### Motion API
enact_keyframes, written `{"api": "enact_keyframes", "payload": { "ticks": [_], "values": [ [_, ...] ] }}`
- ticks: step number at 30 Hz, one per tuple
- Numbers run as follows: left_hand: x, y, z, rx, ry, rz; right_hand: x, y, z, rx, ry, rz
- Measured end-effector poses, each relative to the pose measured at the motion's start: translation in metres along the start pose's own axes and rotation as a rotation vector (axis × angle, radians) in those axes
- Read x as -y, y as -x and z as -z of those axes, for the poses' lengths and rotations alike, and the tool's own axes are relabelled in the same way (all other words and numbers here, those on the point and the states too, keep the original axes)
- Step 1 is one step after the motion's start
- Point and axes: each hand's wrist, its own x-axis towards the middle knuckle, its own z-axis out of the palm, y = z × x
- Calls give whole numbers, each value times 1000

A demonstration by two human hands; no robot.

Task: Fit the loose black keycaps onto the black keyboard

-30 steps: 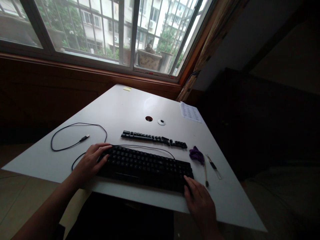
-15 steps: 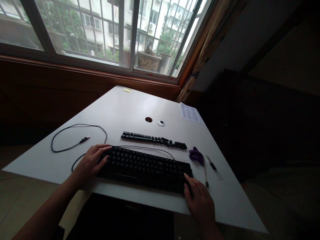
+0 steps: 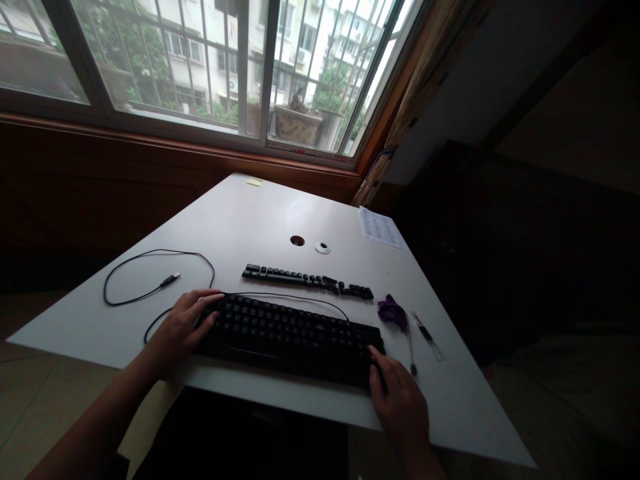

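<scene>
On the table (image 3: pixel 240 227), your keyboard (image 3: pixel 295 333) lies at lower centre of the frame, your left hand (image 3: pixel 186 327) at its left end, your right hand (image 3: pixel 400 393) at its right. Behind it, mid-frame, runs a row of keycaps (image 3: pixel 280 275); behind that, a hole (image 3: pixel 297 241) in the table with a cover (image 3: pixel 320 251) just to the right. Your cable (image 3: pixel 163 283) loops at centre left. Right of the keyboard lie a cloth (image 3: pixel 391 312), brush (image 3: pixel 413 367) and keycap puller (image 3: pixel 425 333) (that last one nearest the table's right edge).

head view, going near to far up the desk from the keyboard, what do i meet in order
keyboard → keycaps → white disc → yellow slip → window
</scene>
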Motion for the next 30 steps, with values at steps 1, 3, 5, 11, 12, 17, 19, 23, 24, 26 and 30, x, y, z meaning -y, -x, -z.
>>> {"api": "enact_keyframes", "payload": {
  "ticks": [1,3,5,11,12,17,19,23,24,26,30],
  "values": [
    [1,0,0,1,-1,0,0,0,0,-3,-5,5],
    [2,1,-1,5,-2,-1,2,0,-1,-2,-17,20],
    [4,1,-3,11,-3,-2,3,0,-1,1,-37,38],
    [4,2,-2,17,3,6,4,-1,2,-33,-76,20],
    [3,2,-2,17,4,8,3,-1,2,-41,-69,12],
    [2,1,-1,6,5,-5,3,5,0,-84,-20,-22],
    [3,1,-2,4,6,-7,3,7,0,-88,-18,-26],
    [3,1,-2,22,5,-8,6,7,2,-93,-24,-39],
    [3,1,-1,26,4,-5,6,7,3,-87,-29,-45],
    [2,1,-1,29,3,0,6,7,4,-61,-44,-49],
    [0,0,0,17,7,1,5,8,3,-31,-50,-20]
  ]
}}
